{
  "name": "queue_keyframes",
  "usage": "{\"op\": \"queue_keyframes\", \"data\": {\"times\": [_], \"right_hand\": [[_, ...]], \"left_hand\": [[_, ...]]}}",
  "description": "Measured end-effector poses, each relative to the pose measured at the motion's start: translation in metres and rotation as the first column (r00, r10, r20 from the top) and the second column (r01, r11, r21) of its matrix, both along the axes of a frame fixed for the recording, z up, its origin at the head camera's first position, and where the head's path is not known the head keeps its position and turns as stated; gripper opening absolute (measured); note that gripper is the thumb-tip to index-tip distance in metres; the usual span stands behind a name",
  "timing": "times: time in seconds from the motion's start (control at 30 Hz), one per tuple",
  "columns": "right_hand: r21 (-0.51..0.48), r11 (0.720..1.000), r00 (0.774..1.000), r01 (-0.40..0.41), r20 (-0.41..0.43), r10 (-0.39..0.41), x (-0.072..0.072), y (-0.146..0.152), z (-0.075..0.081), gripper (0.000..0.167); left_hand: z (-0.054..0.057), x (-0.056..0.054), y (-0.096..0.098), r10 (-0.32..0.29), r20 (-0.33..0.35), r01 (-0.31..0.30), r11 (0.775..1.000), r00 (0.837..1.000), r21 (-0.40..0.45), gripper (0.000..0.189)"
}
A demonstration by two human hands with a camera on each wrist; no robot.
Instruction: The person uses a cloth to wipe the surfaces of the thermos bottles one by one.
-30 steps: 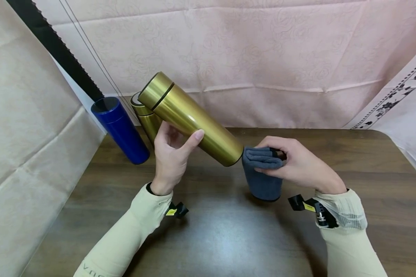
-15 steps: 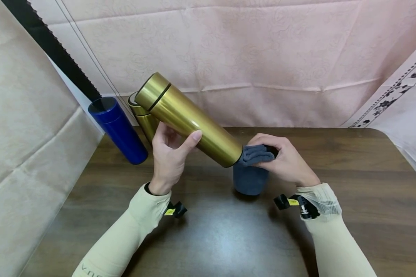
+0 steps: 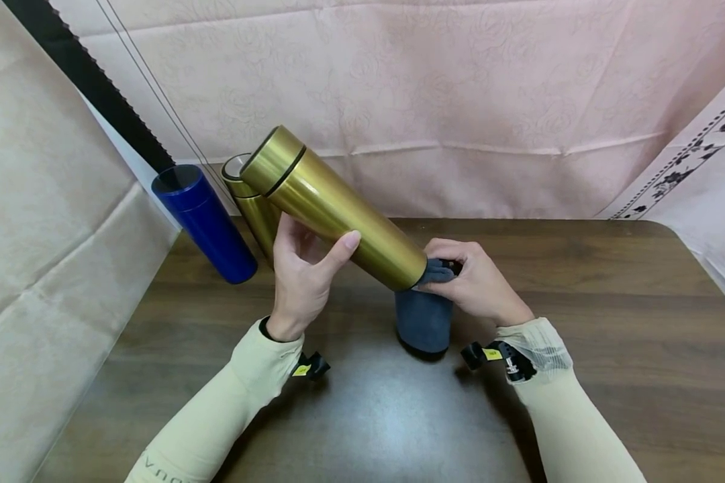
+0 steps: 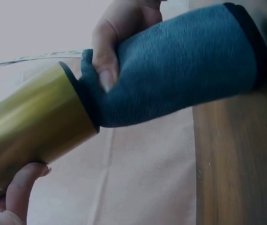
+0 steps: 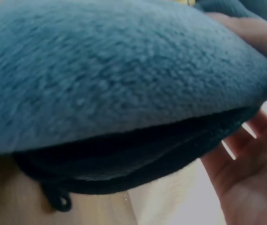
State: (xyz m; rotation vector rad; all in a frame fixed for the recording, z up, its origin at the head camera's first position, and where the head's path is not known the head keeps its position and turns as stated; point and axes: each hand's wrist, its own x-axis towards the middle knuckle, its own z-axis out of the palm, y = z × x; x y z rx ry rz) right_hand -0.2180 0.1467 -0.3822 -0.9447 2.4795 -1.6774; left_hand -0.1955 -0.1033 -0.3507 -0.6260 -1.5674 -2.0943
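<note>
A gold bottle (image 3: 344, 208) hangs tilted above the table, its black-ringed end up at the left and its base low at the right. My left hand (image 3: 305, 282) grips it round the middle, thumb across the front. My right hand (image 3: 477, 282) pinches a folded blue-grey cloth (image 3: 424, 318), whose bunched part touches the bottle's base. The rest of that cloth (image 4: 180, 65) hangs down, dark-edged at its lower end. In the right wrist view the cloth (image 5: 124, 75) is plush, with a dark loop at its edge.
A blue bottle (image 3: 208, 225) stands at the back left of the wooden table (image 3: 610, 302). Beside it a second gold bottle (image 3: 255, 208) is partly hidden behind the held bottle and my left hand. A pink cloth backdrop (image 3: 459, 87) rises along the table's back edge.
My right hand has moved left with the cloth, bringing its folded part closer in against the bottle's base. The left hand and its bottle have stayed almost still.
</note>
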Motion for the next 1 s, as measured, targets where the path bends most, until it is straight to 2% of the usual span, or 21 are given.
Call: {"op": "queue_keyframes", "data": {"times": [0.27,0.37,0.43,0.57,0.67,0.83,1.0], "right_hand": [[-0.040,0.981,0.981,-0.190,0.038,0.191,-0.001,0.007,0.001,0.013],[-0.064,0.977,0.978,-0.205,0.031,0.207,-0.003,0.014,0.003,0.015],[-0.079,0.981,0.983,-0.178,0.027,0.181,-0.004,0.019,0.004,0.016],[-0.102,0.992,0.997,-0.069,0.030,0.072,-0.005,0.023,0.006,0.021],[-0.103,0.995,0.999,-0.005,0.038,0.009,-0.006,0.021,0.007,0.020],[-0.104,0.994,0.998,0.041,0.052,-0.036,-0.004,0.012,0.005,0.015],[-0.043,0.999,0.998,0.034,0.057,-0.031,-0.004,0.003,-0.001,0.013]], "left_hand": [[-0.002,-0.001,0.000,0.001,-0.007,-0.001,1.000,1.000,-0.012,0.050],[-0.002,-0.002,0.000,-0.002,-0.007,0.002,1.000,1.000,-0.019,0.049],[-0.002,-0.002,-0.001,0.000,-0.008,0.000,1.000,1.000,-0.028,0.049],[-0.002,-0.001,-0.002,0.009,-0.012,-0.010,0.999,1.000,-0.051,0.049],[-0.002,-0.001,-0.002,0.014,-0.016,-0.015,0.997,1.000,-0.070,0.048],[-0.002,0.000,-0.002,-0.003,-0.031,0.001,0.998,1.000,-0.058,0.048],[-0.001,0.000,0.003,-0.051,-0.087,0.049,0.998,0.995,-0.032,0.054]]}}
